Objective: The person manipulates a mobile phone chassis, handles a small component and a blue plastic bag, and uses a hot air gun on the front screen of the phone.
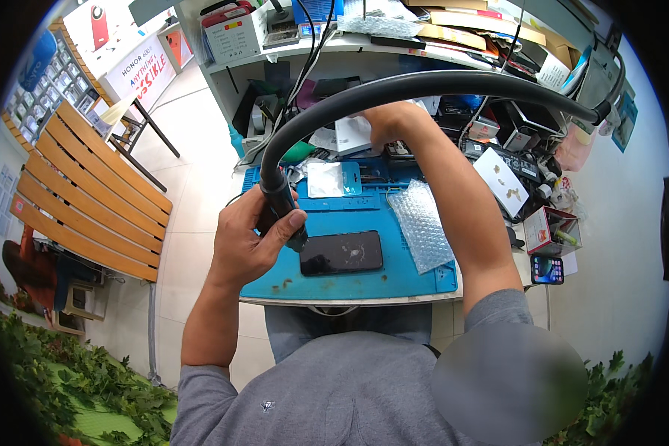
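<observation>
My left hand (pixel 251 236) is closed round the lower end of a thick black curved tube (pixel 416 83), which arches across the bench from the right. Just right of that end, a dark phone (pixel 340 253) lies flat, with pale smudges on its glass. Under it is a blue work mat (pixel 334 288). My right hand (pixel 391 123) reaches to the cluttered back of the bench, beside a white box (pixel 354 134). Its fingers are mostly hidden, so I cannot tell whether it grips anything. A sheet of bubble wrap (pixel 424 229) lies on the mat under my right forearm.
A clear-fronted blue packet (pixel 327 180) lies at the mat's far side. On the right are a white card (pixel 501 181), an open box (pixel 550 230) and a lit phone (pixel 547 270) at the edge. A loaded shelf (pixel 342 46) spans the back. A slatted wooden bench (pixel 89 193) stands left.
</observation>
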The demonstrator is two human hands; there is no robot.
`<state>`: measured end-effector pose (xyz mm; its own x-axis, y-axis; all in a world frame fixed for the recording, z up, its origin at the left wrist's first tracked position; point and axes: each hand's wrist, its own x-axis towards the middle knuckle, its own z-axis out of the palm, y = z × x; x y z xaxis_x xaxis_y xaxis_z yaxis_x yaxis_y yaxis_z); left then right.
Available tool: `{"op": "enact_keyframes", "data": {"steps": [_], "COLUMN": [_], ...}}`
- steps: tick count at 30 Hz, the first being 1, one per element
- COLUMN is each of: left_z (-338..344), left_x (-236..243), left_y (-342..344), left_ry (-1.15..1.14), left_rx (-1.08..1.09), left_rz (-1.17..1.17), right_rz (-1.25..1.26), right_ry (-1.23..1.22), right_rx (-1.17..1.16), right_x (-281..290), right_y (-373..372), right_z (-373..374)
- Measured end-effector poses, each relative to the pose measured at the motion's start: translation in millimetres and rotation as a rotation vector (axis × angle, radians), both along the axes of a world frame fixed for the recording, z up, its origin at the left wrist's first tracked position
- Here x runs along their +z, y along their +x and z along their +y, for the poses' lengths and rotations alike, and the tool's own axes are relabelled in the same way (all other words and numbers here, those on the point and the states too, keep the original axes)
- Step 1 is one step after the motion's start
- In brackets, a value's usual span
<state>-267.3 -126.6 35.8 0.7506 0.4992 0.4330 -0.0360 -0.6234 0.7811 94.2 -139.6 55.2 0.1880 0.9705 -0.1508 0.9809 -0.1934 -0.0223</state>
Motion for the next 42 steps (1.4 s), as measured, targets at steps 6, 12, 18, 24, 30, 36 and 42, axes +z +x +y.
{"op": "enact_keyframes", "data": {"steps": [6, 12, 18, 24, 30, 36, 42], "left_z": [7.6, 3.7, -43.3, -51.5, -39.7, -22.5, 17.3], "left_x": [-11.6, -11.8, -26.4, -46.0, -37.2, -39.9, -30.8], "left_y": [13.4, 16.5, 36.3, 64.4, 64.7, 51.3, 23.2], "left_ry": [0.079, 0.014, 0.167, 0.144, 0.132, 0.097, 0.195], "left_rx": [0.067, 0.023, -0.128, -0.202, -0.159, -0.119, 0.080], "left_rz": [-0.116, 0.026, -0.060, -0.183, -0.242, -0.183, -0.075], "right_rz": [-0.229, 0.020, -0.085, -0.125, -0.001, 0.141, 0.203], "right_ry": [0.277, 0.253, 0.116, -0.004, 0.131, 0.079, 0.180], "right_rx": [0.264, 0.263, 0.298, 0.321, 0.362, 0.298, 0.350], "right_x": [-54.4, -91.5, -87.5, -85.5, -98.2, -103.8, -91.3], "right_y": [-42.2, -58.0, -49.2, -54.8, -53.5, -15.3, -20.5], "right_z": [-13.9, -8.5, -12.2, 5.9, 2.0, -0.4, -0.8]}}
